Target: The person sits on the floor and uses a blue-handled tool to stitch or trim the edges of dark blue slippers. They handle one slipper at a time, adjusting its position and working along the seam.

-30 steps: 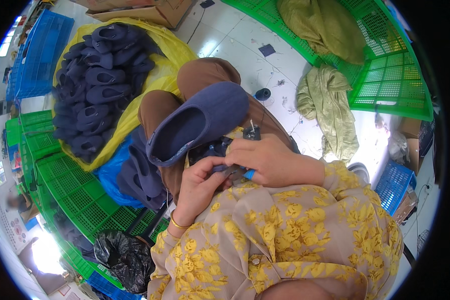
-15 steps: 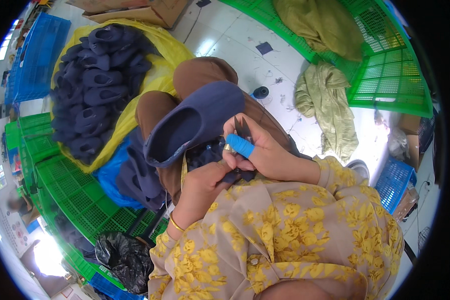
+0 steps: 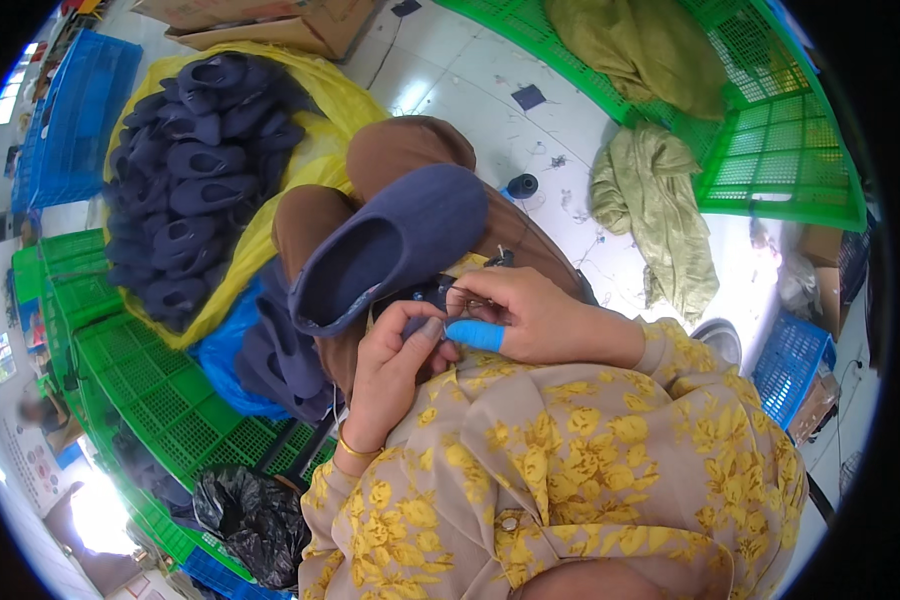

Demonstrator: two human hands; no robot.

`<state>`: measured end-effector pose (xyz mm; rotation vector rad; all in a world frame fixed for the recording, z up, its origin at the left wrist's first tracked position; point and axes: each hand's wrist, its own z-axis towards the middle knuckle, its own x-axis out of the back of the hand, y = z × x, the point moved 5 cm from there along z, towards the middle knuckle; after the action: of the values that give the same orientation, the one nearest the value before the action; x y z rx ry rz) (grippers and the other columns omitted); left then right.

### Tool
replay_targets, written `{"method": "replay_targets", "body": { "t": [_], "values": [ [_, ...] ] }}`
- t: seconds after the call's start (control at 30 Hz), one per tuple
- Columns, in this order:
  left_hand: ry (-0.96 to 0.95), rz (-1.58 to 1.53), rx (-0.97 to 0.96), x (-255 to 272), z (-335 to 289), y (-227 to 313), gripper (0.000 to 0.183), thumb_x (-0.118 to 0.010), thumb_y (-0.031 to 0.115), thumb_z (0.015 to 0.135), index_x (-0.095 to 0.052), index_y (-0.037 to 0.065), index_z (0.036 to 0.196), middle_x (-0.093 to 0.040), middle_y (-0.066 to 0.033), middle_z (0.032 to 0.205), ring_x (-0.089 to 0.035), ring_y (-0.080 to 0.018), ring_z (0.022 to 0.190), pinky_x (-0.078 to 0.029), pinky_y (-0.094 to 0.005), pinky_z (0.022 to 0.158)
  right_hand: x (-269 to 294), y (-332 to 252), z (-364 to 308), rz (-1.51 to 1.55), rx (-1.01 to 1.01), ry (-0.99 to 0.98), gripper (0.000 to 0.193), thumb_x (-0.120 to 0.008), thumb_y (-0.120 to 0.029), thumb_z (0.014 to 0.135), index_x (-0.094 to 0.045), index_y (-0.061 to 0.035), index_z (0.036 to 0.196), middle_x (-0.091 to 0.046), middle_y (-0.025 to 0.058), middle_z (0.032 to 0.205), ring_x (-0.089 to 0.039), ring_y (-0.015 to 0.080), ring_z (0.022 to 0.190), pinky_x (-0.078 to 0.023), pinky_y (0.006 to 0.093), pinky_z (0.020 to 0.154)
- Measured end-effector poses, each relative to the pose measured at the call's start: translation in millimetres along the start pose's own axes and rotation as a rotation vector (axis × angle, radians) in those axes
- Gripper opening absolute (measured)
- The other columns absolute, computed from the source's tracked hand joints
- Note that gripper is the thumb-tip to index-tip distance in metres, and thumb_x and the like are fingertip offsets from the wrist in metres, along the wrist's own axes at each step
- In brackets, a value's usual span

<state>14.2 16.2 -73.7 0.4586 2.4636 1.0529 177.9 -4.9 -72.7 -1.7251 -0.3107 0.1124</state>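
Observation:
A navy felt-like slipper [image 3: 440, 215] lies tilted across my lap, its opening toward the lower left. Just below it, my left hand [image 3: 398, 352] and my right hand [image 3: 530, 312] meet, fingertips pinched together. A small dark bit shows between them, too small to name. Blue tape wraps the right thumb. Above the right hand, a dark tool [image 3: 500, 258], partly hidden, lies by a yellowish strip; the fingers look clear of it. Small dark pieces on my lap are partly covered by the hands.
A yellow bag [image 3: 320, 150] full of navy slippers [image 3: 210, 160] stands at the left, with more slippers [image 3: 280, 350] on blue plastic below. Green crates [image 3: 170, 390] flank both sides. A black thread spool [image 3: 522, 186] and olive cloth [image 3: 650, 190] are on the floor.
The dark pointed snips that stood upright in my right hand are no longer in it. My left hand has risen, and both hands' fingertips now meet. The slipper stays in place.

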Motion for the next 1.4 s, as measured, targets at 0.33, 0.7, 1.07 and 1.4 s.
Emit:
{"method": "replay_targets", "body": {
  "t": [0.33, 0.7, 1.07, 1.4],
  "values": [
    [0.052, 0.127, -0.066, 2.8, 0.7, -0.4, 0.019, -0.065, 0.008, 0.092, -0.062, 0.001, 0.109, -0.063, -0.0006, 0.078, -0.056, -0.004, 0.066, -0.047, -0.0179, 0.061, -0.9, 10.6, 2.2, 0.073, -0.15, 0.016, 0.022, -0.064, -0.018, 0.088, -0.058, 0.0015, 0.098, -0.065, 0.0185, 0.09, -0.065, 0.0315, 0.08, -0.049, 0.0366, 0.071],
    [0.114, 0.45, -0.254, 2.7, -0.8, 3.0, 0.015, -0.069, 0.005, 0.086, -0.067, -0.001, 0.1, -0.066, -0.0036, 0.078, -0.06, -0.0065, 0.065, -0.048, -0.0208, 0.06, -1.6, 5.9, 2.8, -0.068, 0.015, 0.005, 0.02, -0.061, -0.018, 0.091, -0.055, 0.0005, 0.098, -0.065, 0.0156, 0.089, -0.064, 0.0301, 0.079, -0.049, 0.0366, 0.071],
    [0.064, 0.428, -0.217, -0.2, 1.4, 5.4, 0.009, -0.068, 0.006, 0.087, -0.067, 0.001, 0.093, -0.067, -0.0023, 0.076, -0.06, -0.0058, 0.069, -0.047, -0.0212, 0.062, 31.6, -4.7, 9.5, 0.748, -0.156, 0.118, 0.008, -0.058, -0.013, 0.096, -0.056, -0.0082, 0.101, -0.052, -0.0037, 0.081, -0.043, 0.0036, 0.064, -0.036, 0.02, 0.053],
    [0.086, 0.438, -0.236, 4.7, -1.4, 11.4, 0.009, -0.068, 0.006, 0.086, -0.067, 0.0, 0.093, -0.066, -0.0014, 0.075, -0.06, -0.005, 0.068, -0.047, -0.0207, 0.062, 318.4, -58.2, -84.2, 0.585, 0.505, 0.859, 0.017, -0.052, -0.003, 0.094, -0.055, 0.0103, 0.103, -0.057, 0.0115, 0.084, -0.058, 0.0256, 0.089, -0.04, 0.0475, 0.11]
  ]
}}
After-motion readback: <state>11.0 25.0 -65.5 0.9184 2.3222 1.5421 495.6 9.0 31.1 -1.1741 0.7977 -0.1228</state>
